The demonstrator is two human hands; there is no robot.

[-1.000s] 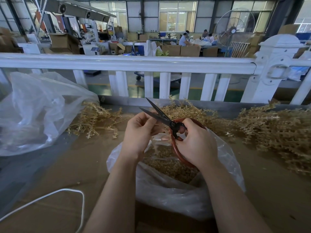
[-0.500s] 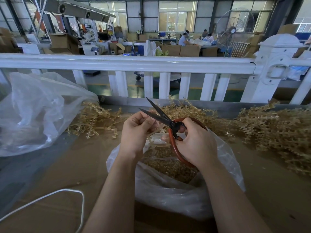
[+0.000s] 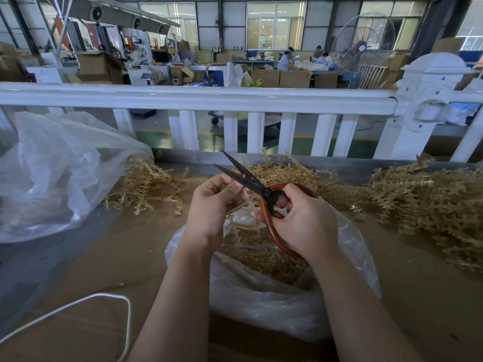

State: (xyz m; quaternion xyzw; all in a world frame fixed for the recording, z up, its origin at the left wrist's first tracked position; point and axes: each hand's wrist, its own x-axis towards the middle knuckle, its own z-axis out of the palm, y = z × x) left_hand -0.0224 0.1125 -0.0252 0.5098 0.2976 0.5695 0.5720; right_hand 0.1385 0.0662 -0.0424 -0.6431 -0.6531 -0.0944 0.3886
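Right hand (image 3: 305,223) curls round the red-handled scissors (image 3: 251,181), blades parted toward 10 o'clock; left hand (image 3: 211,205) pinches a pale sprig (image 3: 236,222) over the bag (image 3: 261,296)

Bare worktop (image 3: 104,257) lies free at the near left, crossed only by a white cord (image 3: 78,304), and again in a strip at the near right. A crumpled clear bag (image 3: 57,173) blocks the far left. The open bag of clippings (image 3: 261,301) fills the middle; above its mouth the left grip (image 3: 209,205) pinches a sprig (image 3: 235,220) and the right grip (image 3: 305,223) holds scissors (image 3: 248,178), blades parted. 3 sprig piles (image 3: 431,205) line the far edge before the white railing (image 3: 209,97).
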